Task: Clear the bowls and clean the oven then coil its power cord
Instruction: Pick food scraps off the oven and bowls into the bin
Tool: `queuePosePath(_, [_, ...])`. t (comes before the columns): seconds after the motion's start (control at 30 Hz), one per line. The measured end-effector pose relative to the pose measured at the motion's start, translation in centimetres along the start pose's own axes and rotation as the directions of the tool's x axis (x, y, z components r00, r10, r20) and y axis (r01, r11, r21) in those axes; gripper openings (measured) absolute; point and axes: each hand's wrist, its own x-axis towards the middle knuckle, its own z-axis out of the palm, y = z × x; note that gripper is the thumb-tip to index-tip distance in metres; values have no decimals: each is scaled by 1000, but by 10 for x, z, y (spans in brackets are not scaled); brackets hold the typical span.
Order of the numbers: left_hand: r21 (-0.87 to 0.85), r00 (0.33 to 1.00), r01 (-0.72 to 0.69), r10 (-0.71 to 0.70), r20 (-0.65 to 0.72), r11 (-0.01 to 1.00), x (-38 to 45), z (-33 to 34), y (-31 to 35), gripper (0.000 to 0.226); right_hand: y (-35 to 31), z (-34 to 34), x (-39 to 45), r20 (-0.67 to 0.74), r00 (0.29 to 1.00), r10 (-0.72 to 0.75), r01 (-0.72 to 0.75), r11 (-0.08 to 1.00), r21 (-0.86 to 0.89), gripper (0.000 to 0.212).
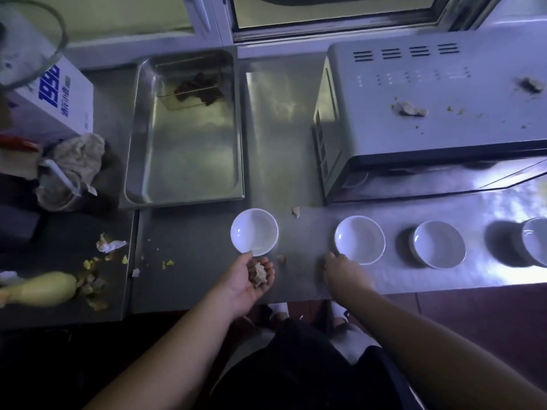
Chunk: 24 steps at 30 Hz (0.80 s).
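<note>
Left hand [251, 276] cups scraps [258, 273] — right hand [340, 269] at bowl [359, 239] rim

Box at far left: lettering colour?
Blue lettering on the white box, head view.

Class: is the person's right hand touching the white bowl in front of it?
Touching. The head view shows the right hand with its fingers at the near rim of the white bowl, no gap visible.
</note>
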Motion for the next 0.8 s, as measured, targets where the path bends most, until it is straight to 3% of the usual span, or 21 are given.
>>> queuePosePath(0.27, [207,998,45,-52,29,977,13,-14,14,35,-18,11,4,16,993,119,-118,993,-18,33])
queuePosePath(0.67, [268,997,70,-73,2,961,13,-24,8,36,-18,18,4,5,999,49,-48,996,-73,38])
queuePosePath(0.8, [267,998,57,-59,-1,962,12,-26,7,36,-19,19,6,-18,999,37,-38,997,-63,30])
